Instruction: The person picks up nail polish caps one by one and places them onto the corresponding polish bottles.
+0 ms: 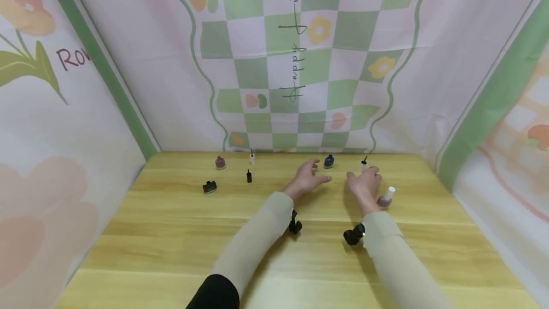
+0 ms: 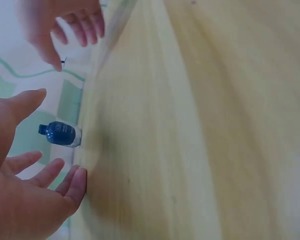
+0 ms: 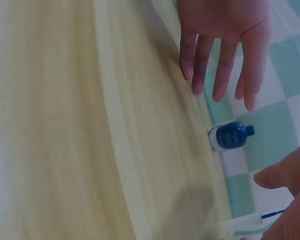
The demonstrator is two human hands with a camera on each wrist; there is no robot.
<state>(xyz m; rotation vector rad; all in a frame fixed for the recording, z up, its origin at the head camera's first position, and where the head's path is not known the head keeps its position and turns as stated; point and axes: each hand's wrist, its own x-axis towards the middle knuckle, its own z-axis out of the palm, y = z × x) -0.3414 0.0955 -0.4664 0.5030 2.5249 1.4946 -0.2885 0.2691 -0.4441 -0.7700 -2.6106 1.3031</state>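
Left hand (image 1: 308,179): is hovering released near the blue bottle (image 1: 329,161), fingers parted.
Right hand (image 1: 364,186): is hovering released, fingers loose, near a white brush cap (image 1: 363,165).
Blue bottle: is standing on the table (image 1: 171,237), beyond the gap between both hands.

Pale wood-grain table (image 1: 321,275) across lower half of head view. On it, left of centre: maroon bottle (image 1: 220,163), black bottle (image 1: 209,187) below, white brush cap (image 1: 252,158), black brush cap (image 1: 249,177), brushes upward. Right of centre: uncapped blue bottle (image 1: 329,162); farther right, white-capped mauve bottle (image 1: 385,198).
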